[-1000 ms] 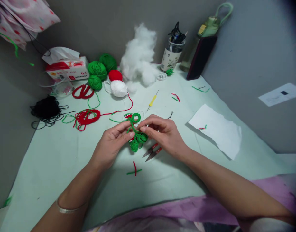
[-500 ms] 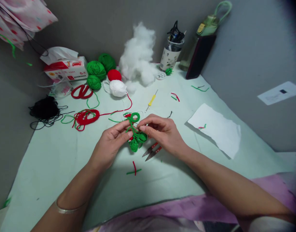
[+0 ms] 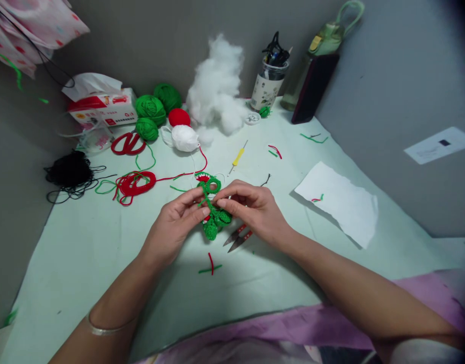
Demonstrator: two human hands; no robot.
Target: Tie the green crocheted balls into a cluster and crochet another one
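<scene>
A small green crochet piece point(image 3: 213, 220) with a loop at its top and a bit of red is held over the pale green table point(image 3: 84, 247). My left hand point(image 3: 175, 225) pinches it from the left, fingers closed. From the right, my right hand point(image 3: 251, 207) pinches the same piece with thumb and fingers together. Small red-handled snips point(image 3: 238, 237) lie on the table just under my right hand.
Green yarn balls point(image 3: 151, 108), a red ball point(image 3: 178, 117), a white ball point(image 3: 186, 137) and white stuffing point(image 3: 217, 86) sit at the back. Red scissors point(image 3: 128, 144), a tissue box point(image 3: 101, 108), black thread point(image 3: 69, 169), a yellow hook point(image 3: 238, 157), a jar point(image 3: 269, 86) and white paper point(image 3: 338, 202) lie around.
Both hands and the crochet piece have stayed almost in place; the fingers shifted slightly on the green loop.
</scene>
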